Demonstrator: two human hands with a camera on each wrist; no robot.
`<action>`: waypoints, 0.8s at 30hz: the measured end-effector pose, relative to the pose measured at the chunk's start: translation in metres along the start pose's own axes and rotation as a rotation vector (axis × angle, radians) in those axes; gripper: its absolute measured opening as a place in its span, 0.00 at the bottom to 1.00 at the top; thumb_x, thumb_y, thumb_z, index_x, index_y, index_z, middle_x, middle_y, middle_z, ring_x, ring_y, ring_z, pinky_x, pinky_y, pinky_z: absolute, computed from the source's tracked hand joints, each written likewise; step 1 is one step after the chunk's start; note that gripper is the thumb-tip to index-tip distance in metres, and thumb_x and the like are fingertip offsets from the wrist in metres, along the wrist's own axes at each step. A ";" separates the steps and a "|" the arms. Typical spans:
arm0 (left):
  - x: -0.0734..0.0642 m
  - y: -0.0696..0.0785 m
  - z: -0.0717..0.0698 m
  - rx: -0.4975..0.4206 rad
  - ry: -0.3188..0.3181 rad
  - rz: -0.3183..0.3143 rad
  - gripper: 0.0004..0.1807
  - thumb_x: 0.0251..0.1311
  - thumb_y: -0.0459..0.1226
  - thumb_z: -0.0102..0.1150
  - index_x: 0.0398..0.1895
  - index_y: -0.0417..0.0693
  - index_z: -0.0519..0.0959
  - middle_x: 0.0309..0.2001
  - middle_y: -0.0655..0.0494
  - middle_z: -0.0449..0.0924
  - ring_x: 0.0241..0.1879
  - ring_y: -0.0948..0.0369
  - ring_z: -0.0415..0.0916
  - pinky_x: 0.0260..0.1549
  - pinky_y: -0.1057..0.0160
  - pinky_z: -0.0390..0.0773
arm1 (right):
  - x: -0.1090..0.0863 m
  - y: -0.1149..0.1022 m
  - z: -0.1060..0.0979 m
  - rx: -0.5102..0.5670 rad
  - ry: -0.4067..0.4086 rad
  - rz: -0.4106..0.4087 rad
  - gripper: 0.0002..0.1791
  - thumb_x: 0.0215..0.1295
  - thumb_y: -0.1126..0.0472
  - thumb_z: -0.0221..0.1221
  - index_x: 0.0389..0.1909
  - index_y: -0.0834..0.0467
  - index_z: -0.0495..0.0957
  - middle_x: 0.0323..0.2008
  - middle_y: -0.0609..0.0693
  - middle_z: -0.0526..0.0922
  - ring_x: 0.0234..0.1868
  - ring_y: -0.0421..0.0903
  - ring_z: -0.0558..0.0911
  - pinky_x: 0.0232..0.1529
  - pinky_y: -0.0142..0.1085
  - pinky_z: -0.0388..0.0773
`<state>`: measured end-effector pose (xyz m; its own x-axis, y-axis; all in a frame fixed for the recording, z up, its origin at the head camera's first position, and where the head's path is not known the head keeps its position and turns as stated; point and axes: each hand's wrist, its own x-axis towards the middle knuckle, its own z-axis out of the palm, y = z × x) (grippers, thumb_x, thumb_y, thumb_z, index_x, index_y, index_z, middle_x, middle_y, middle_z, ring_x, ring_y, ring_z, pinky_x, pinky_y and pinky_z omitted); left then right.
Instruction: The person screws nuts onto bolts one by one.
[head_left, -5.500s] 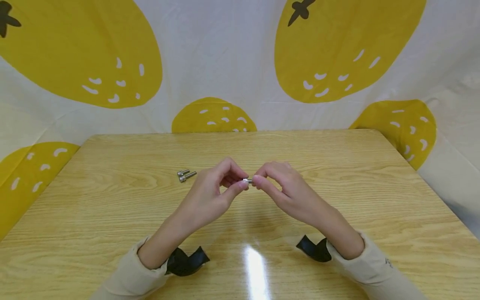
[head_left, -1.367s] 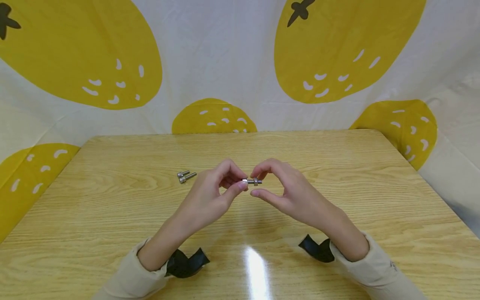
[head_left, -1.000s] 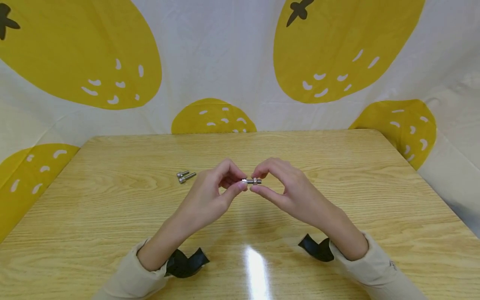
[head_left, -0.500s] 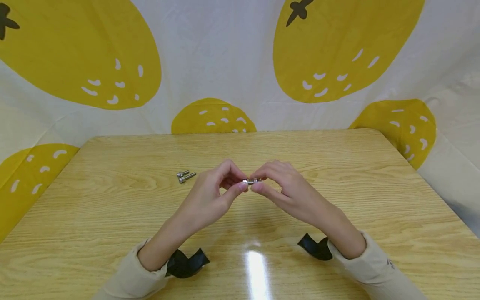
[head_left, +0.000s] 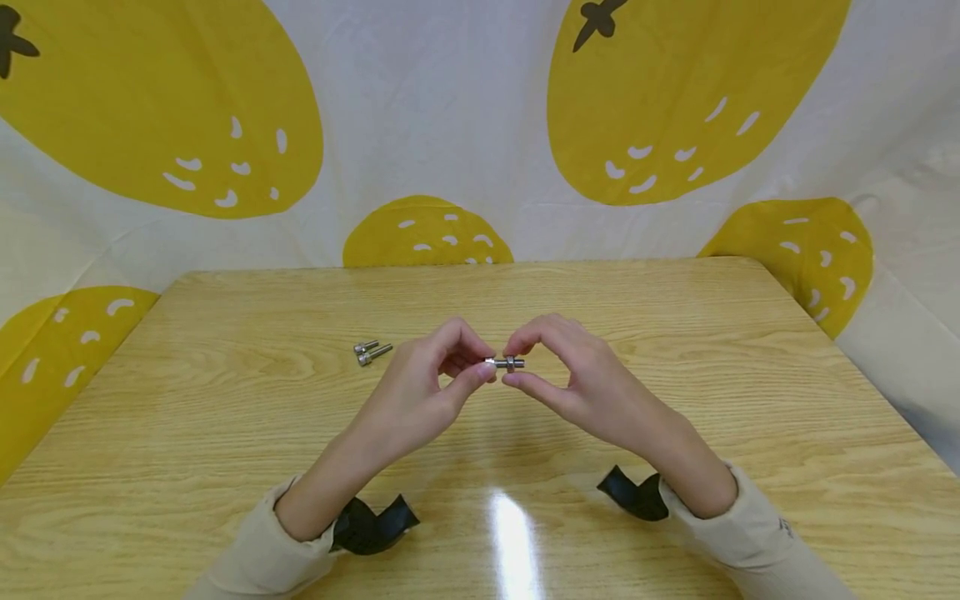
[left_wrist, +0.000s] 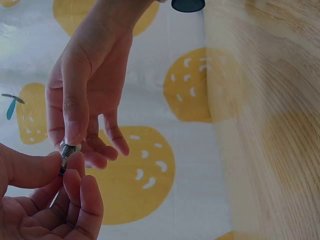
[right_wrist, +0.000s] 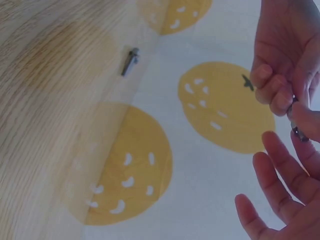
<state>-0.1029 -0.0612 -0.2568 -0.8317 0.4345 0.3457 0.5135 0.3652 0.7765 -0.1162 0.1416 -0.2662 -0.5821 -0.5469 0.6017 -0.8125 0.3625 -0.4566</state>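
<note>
Above the table, my left hand point(head_left: 423, 379) pinches the head of a silver socket-head bolt point(head_left: 519, 363) between thumb and index finger. The bolt lies level, its threaded end towards the right. A hex nut point(head_left: 511, 364) sits partway along the thread, some shank showing on both sides. The thumb and index fingertips of my right hand point(head_left: 581, 375) are at the nut's lower and upper sides. The left wrist view shows the thread point(left_wrist: 68, 150) between both hands; in the right wrist view, fingers partly hide the bolt point(right_wrist: 295, 112).
Two more socket-head bolts point(head_left: 377, 354) lie side by side on the wooden table point(head_left: 247, 417), left of my left hand. Behind the table hangs a white cloth point(head_left: 435, 108) with yellow fruit prints. Black straps point(head_left: 633, 493) show at both wrists.
Earlier the right fingers covered the thread; the nut now shows on it. The right thumb and index finger have repeatedly parted and closed around the nut. The left hand has stayed put.
</note>
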 end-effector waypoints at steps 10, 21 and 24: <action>0.000 0.000 0.000 -0.007 0.001 0.010 0.05 0.60 0.33 0.58 0.37 0.42 0.74 0.32 0.56 0.80 0.30 0.67 0.76 0.33 0.67 0.78 | 0.000 0.002 0.001 -0.013 -0.010 -0.006 0.03 0.63 0.63 0.59 0.37 0.54 0.77 0.36 0.43 0.79 0.43 0.40 0.75 0.46 0.36 0.71; 0.000 0.002 0.000 -0.004 -0.001 0.005 0.05 0.59 0.32 0.58 0.37 0.42 0.74 0.33 0.55 0.81 0.30 0.66 0.77 0.33 0.67 0.79 | -0.002 -0.003 -0.003 -0.023 -0.075 0.119 0.08 0.63 0.56 0.59 0.40 0.53 0.77 0.40 0.43 0.80 0.45 0.40 0.74 0.49 0.39 0.69; 0.000 0.002 0.000 0.000 -0.006 -0.005 0.05 0.59 0.32 0.58 0.37 0.42 0.74 0.33 0.55 0.81 0.31 0.66 0.77 0.34 0.66 0.79 | -0.001 -0.004 -0.003 -0.024 -0.062 0.105 0.16 0.55 0.58 0.66 0.45 0.55 0.76 0.42 0.45 0.79 0.46 0.40 0.74 0.49 0.37 0.70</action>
<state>-0.1024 -0.0602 -0.2553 -0.8329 0.4375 0.3389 0.5096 0.3676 0.7779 -0.1120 0.1432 -0.2629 -0.6619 -0.5498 0.5094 -0.7478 0.4382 -0.4987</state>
